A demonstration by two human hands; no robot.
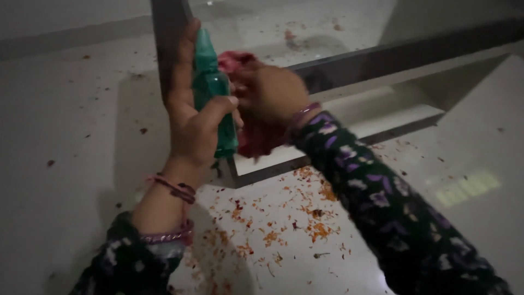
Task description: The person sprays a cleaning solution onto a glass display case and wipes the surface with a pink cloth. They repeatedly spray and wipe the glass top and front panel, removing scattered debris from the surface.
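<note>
My left hand [192,117] is wrapped around a green plastic bottle [212,87], held upright with its nozzle pointing up, just over the near corner of a glass table top. My right hand [268,94] sits right beside it, clutching a crumpled red cloth [256,137] that bulges above the fingers and hangs below the wrist. The cloth touches or hovers just above the glass; I cannot tell which. Both arms wear dark sleeves with purple flowers, and bangles ring both wrists.
The glass table top with a dark metal frame [382,54] runs from the centre to the upper right. Orange and red petal scraps [305,218] litter the pale floor below the frame's corner. A faint yellowish patch [469,188] lies on the floor at right.
</note>
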